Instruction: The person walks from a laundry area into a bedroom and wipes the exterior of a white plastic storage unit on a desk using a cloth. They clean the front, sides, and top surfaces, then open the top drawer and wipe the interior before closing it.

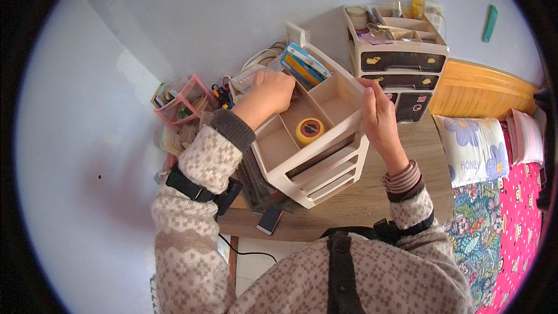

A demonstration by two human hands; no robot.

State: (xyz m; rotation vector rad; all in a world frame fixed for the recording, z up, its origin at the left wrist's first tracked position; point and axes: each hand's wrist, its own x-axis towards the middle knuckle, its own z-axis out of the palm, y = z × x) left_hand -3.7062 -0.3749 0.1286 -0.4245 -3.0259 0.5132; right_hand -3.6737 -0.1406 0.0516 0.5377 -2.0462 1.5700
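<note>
A white plastic desk organizer (pixel 314 152) with a divided top tray stands turned at an angle on the wooden desk. My right hand (pixel 380 117) grips its right rim, thumb on top. My left hand (pixel 272 91) reaches into the tray's rear left part, fingers curled down; whether it holds anything is hidden. A round yellow container (pixel 310 131) with a dark centre lies in the middle compartment. Blue and orange flat packets (pixel 305 66) lean in the back compartment. The right and front left compartments show bare bottoms.
A second drawer organizer (pixel 403 48) with bottles and small items stands at the back right. Pink baskets (pixel 185 100) with small goods are at the left. A smartphone (pixel 269 220) lies at the desk's front edge. Beyond the desk's right side is a bed with a pillow (pixel 473 148).
</note>
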